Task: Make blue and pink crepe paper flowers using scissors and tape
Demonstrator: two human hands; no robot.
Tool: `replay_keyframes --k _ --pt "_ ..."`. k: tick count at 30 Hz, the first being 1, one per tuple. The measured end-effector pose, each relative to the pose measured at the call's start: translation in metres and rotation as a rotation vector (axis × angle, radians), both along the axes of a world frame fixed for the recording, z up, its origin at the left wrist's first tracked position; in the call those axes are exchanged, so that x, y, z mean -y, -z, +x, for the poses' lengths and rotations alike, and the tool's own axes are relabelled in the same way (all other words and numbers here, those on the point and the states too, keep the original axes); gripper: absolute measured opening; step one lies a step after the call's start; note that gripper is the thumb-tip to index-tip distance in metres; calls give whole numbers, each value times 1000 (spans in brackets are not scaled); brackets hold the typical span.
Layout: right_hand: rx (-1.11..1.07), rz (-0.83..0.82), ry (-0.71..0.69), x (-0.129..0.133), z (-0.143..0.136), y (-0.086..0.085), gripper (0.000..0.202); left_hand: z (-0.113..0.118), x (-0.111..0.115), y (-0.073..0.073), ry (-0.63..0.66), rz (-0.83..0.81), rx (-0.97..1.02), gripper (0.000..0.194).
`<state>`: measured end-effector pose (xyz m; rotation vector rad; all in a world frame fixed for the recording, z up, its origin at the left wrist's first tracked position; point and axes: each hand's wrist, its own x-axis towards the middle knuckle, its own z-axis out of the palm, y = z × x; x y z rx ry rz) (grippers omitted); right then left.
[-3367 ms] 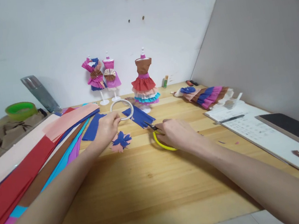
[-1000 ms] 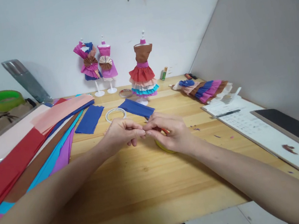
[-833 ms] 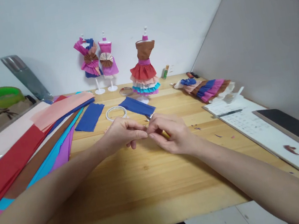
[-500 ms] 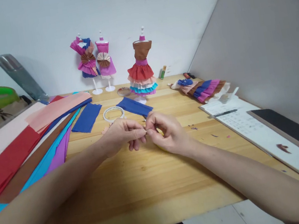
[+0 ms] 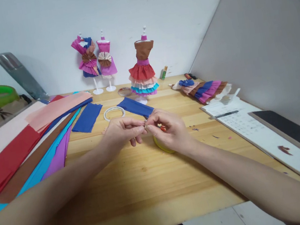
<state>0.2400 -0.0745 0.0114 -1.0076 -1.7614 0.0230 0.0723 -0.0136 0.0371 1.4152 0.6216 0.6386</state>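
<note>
My left hand (image 5: 123, 133) and my right hand (image 5: 169, 128) meet above the middle of the wooden table (image 5: 139, 193). Thumb and forefinger of each are pinched together, fingertips almost touching, around something too small to make out. Under my right hand a yellow round object (image 5: 165, 147) shows in part, with a bit of red above it. Just behind the hands lie a white tape ring (image 5: 113, 107), a folded blue piece (image 5: 87, 118) and a second blue strip (image 5: 135, 107). A small form in a brown top and ruffled skirt (image 5: 142, 72) stands farther back.
Colored paper sheets (image 5: 9, 152) spread over the left side. Two more dressed forms (image 5: 88, 59) stand by the wall. A ruffled dress (image 5: 205, 89) lies at the right, near a white board (image 5: 269, 139) with a pen and a dark tablet-like slab (image 5: 293, 130).
My hands have shifted slightly, still pinched together. More of the yellow object and a bit of red now show by my right hand.
</note>
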Motion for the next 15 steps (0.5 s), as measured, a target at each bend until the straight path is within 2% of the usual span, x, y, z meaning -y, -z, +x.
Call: replay_keyframes --k 7,13,15 --pt "127 194 64 0 1 6 11 2 10 -2 -132 9 -76 13" --pt "172 220 100 1 0 11 10 5 14 -2 -185 70 -150 7" --pt "175 225 111 1 0 12 11 4 15 -1 -190 135 -174 12"
